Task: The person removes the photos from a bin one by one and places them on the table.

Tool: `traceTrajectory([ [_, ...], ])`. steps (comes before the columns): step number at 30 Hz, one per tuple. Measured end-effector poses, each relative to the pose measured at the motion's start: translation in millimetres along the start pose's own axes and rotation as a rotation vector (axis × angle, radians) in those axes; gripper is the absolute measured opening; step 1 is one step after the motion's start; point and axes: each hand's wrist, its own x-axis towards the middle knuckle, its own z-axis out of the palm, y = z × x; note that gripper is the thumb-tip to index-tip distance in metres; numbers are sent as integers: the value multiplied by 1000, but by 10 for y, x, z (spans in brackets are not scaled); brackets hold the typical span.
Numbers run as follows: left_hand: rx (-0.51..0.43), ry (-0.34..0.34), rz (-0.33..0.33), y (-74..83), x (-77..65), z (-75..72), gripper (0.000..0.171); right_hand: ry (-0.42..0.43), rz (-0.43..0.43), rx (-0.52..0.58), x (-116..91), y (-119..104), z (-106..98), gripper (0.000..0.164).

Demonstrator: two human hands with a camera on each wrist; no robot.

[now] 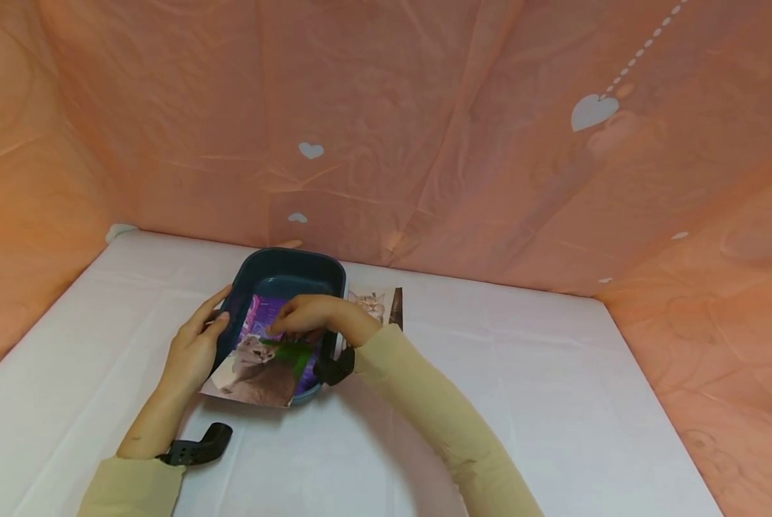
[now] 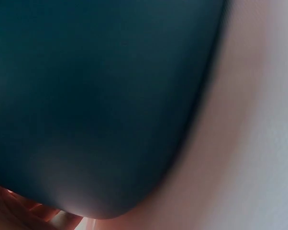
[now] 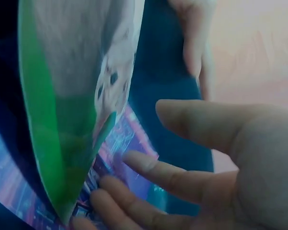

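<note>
A dark teal rectangular tray [image 1: 278,267] stands at the back of the table, left of centre. My left hand [image 1: 192,352] grips its left side, thumb at the rim and fingers around the outer wall. In the left wrist view the tray's smooth wall [image 2: 96,96] fills most of the frame. Inside lies a purple printed sheet [image 1: 267,307]. Over it, a picture of a grey cat [image 1: 256,380] with a green part sticks out past the near rim. My right hand [image 1: 314,316] reaches in above both, its fingers [image 3: 182,184] spread beside the bent cat picture and nothing pinched by the thumb.
Another cat picture [image 1: 368,301] lies right of the tray, partly behind my right forearm. A white cloth [image 1: 521,388] covers the table. Orange sheeting with pale hearts [image 1: 311,150] hangs behind and at both sides. Black bands [image 1: 198,449] sit on both wrists.
</note>
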Motion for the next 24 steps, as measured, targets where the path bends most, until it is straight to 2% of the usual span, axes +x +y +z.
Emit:
traceTrajectory([
  [6, 9, 4, -2, 22, 7, -17, 49, 12, -16, -161, -115, -81, 44, 28],
  [10, 7, 1, -8, 20, 7, -19, 49, -1, -5, -178, -155, -99, 99, 28],
  [13, 9, -7, -9, 14, 3, -20, 49, 35, -3, -107, -156, -78, 144, 29],
  [17, 5, -13, -6, 7, -3, -19, 49, 118, -9, 51, -125, -34, 209, 32],
  [22, -9, -14, -9, 6, -8, -6, 49, 266, -19, 251, -72, 16, 264, 34],
  [24, -6, -16, -10, 7, -11, 0, 49, 332, -27, 296, -47, 38, 274, 32],
])
